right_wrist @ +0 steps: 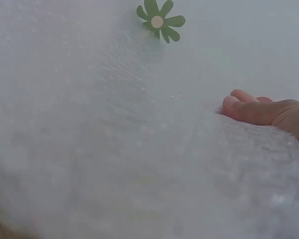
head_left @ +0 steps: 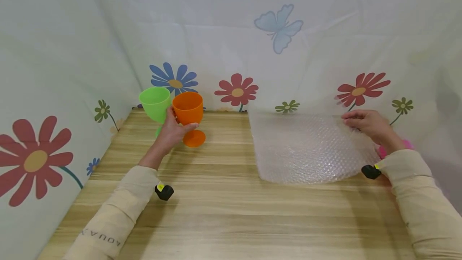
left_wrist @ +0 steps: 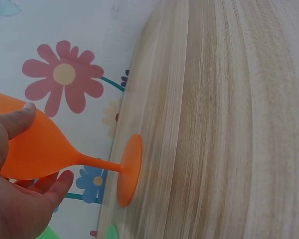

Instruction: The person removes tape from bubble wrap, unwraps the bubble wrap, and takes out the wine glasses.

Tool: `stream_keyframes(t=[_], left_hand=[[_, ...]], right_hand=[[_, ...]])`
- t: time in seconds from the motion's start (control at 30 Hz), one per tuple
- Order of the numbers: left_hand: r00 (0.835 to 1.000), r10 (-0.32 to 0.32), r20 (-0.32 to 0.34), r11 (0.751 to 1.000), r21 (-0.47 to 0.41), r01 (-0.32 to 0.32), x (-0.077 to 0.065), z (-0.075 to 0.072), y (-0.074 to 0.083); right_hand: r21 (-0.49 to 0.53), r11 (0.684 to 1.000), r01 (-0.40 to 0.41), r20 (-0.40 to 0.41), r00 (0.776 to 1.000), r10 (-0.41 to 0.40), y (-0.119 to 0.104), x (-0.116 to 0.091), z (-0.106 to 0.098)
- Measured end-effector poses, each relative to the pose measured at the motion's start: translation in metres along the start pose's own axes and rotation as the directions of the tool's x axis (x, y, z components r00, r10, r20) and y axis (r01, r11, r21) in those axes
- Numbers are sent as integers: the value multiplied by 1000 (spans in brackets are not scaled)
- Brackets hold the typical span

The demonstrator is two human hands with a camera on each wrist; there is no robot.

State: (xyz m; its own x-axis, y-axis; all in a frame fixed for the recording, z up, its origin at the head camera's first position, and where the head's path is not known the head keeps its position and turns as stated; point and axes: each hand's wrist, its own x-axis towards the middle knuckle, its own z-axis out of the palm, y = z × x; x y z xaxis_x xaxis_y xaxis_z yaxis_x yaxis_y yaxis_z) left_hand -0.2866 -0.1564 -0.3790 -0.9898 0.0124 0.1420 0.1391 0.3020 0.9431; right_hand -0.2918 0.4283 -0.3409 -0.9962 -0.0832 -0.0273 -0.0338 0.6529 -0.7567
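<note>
An orange plastic goblet (head_left: 188,109) stands toward the back left, its foot at the tabletop. My left hand (head_left: 169,131) grips its bowl, the thumb on the near side and the fingers round the other in the left wrist view. Just left of it is a light green goblet (head_left: 155,105), its stem partly hidden behind my left hand. A sheet of clear bubble wrap (head_left: 299,151) spreads over the back right. At its upper right edge, my right hand (head_left: 373,126) pinches the film between thumb and fingers.
Under everything lies a wood-grain tabletop (head_left: 231,216). A white curtain (head_left: 216,43) printed with flowers and a butterfly hangs along the back and left. Something pink (head_left: 408,144) shows behind my right wrist. Small black cameras (head_left: 164,192) sit on both wrists.
</note>
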Motion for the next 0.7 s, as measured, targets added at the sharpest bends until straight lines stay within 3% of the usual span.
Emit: stream_keyframes(t=[0.2,0.37,0.7], left_hand=[[1000,-3,-1,1000,-4,3,0,1,1],[1000,-5,6,1000,-1,5,1,1,1],[1000,15,2,1000,-19,-15,0,0,-1]], right_hand=[[-2,1000,-9,-8,1000,9,3,2,4],[-91,996,-10,-24,1000,8,5,3,8],[-163,982,101,-56,992,-111,9,6,22]])
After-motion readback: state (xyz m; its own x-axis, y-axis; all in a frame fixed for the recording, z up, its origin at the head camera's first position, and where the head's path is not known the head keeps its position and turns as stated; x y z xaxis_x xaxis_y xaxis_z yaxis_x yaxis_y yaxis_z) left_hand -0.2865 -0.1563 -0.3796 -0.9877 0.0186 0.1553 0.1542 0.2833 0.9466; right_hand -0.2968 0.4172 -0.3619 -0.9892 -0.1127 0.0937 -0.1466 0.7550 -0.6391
